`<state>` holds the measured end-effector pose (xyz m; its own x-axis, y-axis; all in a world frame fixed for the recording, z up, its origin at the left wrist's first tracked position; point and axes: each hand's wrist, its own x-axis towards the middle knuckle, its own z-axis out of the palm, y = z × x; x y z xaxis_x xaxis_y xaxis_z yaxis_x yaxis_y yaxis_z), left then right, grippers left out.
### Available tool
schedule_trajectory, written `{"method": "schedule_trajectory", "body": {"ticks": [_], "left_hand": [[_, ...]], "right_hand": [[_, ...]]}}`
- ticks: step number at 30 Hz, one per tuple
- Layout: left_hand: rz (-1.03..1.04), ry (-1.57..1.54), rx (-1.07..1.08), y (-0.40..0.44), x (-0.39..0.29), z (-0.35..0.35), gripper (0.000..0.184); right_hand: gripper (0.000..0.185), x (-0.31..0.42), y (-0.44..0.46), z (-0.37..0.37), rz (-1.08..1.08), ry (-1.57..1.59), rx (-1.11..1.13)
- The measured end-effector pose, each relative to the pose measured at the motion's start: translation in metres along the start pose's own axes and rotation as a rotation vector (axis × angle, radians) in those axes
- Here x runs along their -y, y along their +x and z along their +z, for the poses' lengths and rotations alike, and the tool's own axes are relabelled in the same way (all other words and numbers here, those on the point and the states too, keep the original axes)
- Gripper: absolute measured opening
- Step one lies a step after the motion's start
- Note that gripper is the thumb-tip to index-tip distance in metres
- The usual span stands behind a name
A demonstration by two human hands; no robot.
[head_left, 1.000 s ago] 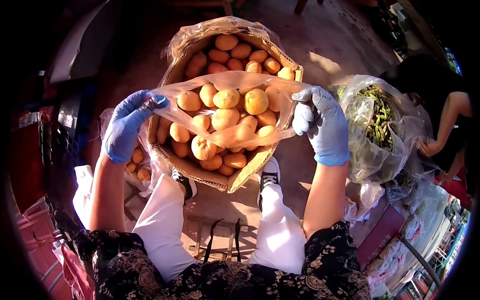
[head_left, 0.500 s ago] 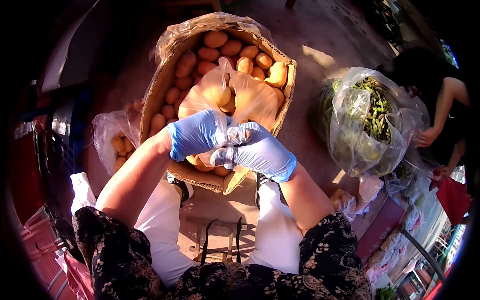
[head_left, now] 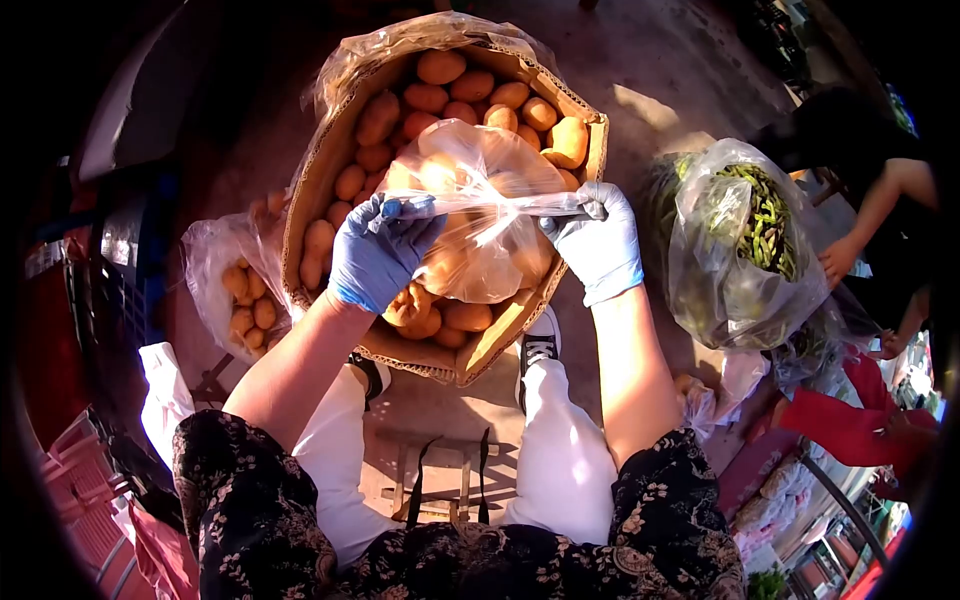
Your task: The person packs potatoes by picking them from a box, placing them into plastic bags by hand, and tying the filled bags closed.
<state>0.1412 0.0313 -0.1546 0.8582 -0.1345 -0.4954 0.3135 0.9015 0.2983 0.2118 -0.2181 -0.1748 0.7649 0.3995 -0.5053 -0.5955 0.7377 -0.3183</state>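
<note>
A clear plastic bag [head_left: 490, 270] of potatoes rests on the loose potatoes [head_left: 440, 67] in the cardboard box [head_left: 594, 170]. Its neck is pulled into two twisted ends that cross in a knot over the middle. My left hand [head_left: 382, 250], in a blue glove, pinches one end. The other end is stretched out to the right in the fingers of my right hand [head_left: 600, 240], gloved likewise. Both hands are above the bag, one on each side of the knot.
At left on the floor lies another bag of potatoes [head_left: 250, 300]. A large clear bag of green pods [head_left: 725, 270] stands at right, with a co-worker's hand [head_left: 842, 258] beside it. A red sleeve [head_left: 835, 420] reaches in at lower right. My shoe [head_left: 540, 340] touches the box's near side.
My hands were together over the bag's neck; now they are apart, drawing its ends left and right into a knot. A red-sleeved arm has come in at lower right.
</note>
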Motion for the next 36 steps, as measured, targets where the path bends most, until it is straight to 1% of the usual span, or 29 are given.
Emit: {"method": "schedule_trajectory", "body": {"ticks": [1,2,4,5,6,8,9,11,12,13,14,15,16,18,20,21,22,23,24,25,26,27,28,30,31,32,34,35,36], "left_hand": [[-0.029,-0.104,0.147,0.009,-0.002,0.0,0.02],[-0.054,-0.206,0.302,0.019,-0.005,0.002,0.025],[-0.094,-0.119,0.197,0.024,-0.017,0.02,0.028],[-0.113,-0.019,0.091,0.027,-0.022,0.018,0.029],[-0.135,0.082,-0.018,0.028,-0.028,0.015,0.03],[-0.159,0.207,-0.244,0.03,-0.034,-0.001,0.033],[-0.193,0.22,-0.242,0.025,-0.033,-0.01,0.032],[-0.209,0.201,-0.271,0.024,-0.032,-0.022,0.029],[-0.24,0.117,-0.101,0.019,-0.033,-0.019,0.017],[-0.19,0.227,-0.083,0.013,-0.028,-0.016,0.008],[-0.135,0.341,-0.061,0.01,-0.028,-0.011,0.017],[-0.189,0.395,0.084,0.009,-0.036,-0.013,0.051],[-0.199,0.45,0.052,-0.001,-0.035,0.007,0.06],[-0.258,0.687,0.133,-0.008,-0.027,0.035,0.062],[-0.317,0.987,0.264,-0.013,-0.015,0.054,0.065],[-0.212,1.173,0.304,-0.011,-0.004,0.051,0.066],[-0.103,1.353,0.342,-0.008,0.007,0.048,0.068],[0.006,1.35,0.318,-0.007,0.013,0.047,0.054],[0.104,1.456,0.38,-0.005,0.012,0.046,0.04],[0.208,1.558,0.438,-0.002,0.01,0.046,0.027],[0.312,1.657,0.491,0.0,0.008,0.044,0.017],[0.362,1.558,0.54,0.003,0.009,0.037,0.02],[0.39,1.608,0.47,-0.001,0.003,0.035,0.012],[-0.082,0.752,0.036,0.003,-0.014,0.003,0.009],[-0.017,0.57,0.052,0.005,-0.017,-0.009,0.012],[0.047,0.389,0.068,0.009,-0.018,-0.02,0.015],[0.066,0.287,0.157,0.013,-0.024,0.001,0.022],[0.206,0.634,0.173,0.007,-0.022,0.015,0.021],[0.345,0.987,0.203,0.005,-0.022,0.039,0.02]], "right_hand": [[0.025,-0.003,0.001,0.003,0.061,0.051,0.144],[0.029,-0.004,-0.004,0.008,0.101,-0.166,0.218],[0.034,0.004,-0.01,0.012,0.246,-0.549,0.253],[0.038,0.001,-0.012,0.015,0.258,-0.501,0.228],[0.038,0.002,-0.011,0.023,0.286,-0.312,0.248],[0.036,0.004,0.003,0.01,0.284,0.08,0.143],[0.032,0.006,0.003,0.004,0.282,0.22,0.07],[0.018,0.004,0.001,-0.005,0.227,0.29,-0.057],[0.016,0.004,-0.002,-0.006,0.208,0.313,-0.091],[0.017,0.005,-0.008,-0.007,0.213,0.327,-0.02],[0.017,0.003,-0.011,-0.005,0.22,0.349,0.008],[0.018,0.0,-0.011,-0.005,0.313,0.31,0.101],[0.022,-0.007,-0.014,-0.003,0.408,0.275,0.187],[0.02,-0.022,-0.022,0.015,0.423,-0.066,0.334],[0.021,-0.031,-0.029,0.049,0.392,-0.507,0.178],[0.021,-0.037,-0.026,0.043,0.307,-0.707,0.258],[0.021,-0.032,-0.035,0.061,0.292,-0.708,0.27],[0.02,-0.031,-0.038,0.065,0.276,-0.664,0.232],[0.019,-0.031,-0.039,0.065,0.259,-0.622,0.191],[0.016,-0.026,-0.04,0.059,0.266,-0.737,0.263],[0.016,-0.022,-0.039,0.054,0.167,-0.776,0.234],[0.016,-0.019,-0.039,0.049,0.07,-0.811,0.203],[0.016,-0.014,-0.037,0.041,-0.03,-0.845,0.173],[0.02,0.019,-0.008,-0.009,-0.02,-0.519,-0.01],[0.023,0.015,-0.003,-0.014,0.027,-0.268,-0.024],[0.021,0.006,0.0,-0.023,0.043,-0.177,0.026],[0.02,-0.006,-0.009,0.01,-0.045,-0.21,-0.086],[0.021,-0.005,-0.007,0.006,-0.114,-0.23,0.109],[0.02,-0.001,-0.009,0.018,-0.181,-0.335,0.201]]}}
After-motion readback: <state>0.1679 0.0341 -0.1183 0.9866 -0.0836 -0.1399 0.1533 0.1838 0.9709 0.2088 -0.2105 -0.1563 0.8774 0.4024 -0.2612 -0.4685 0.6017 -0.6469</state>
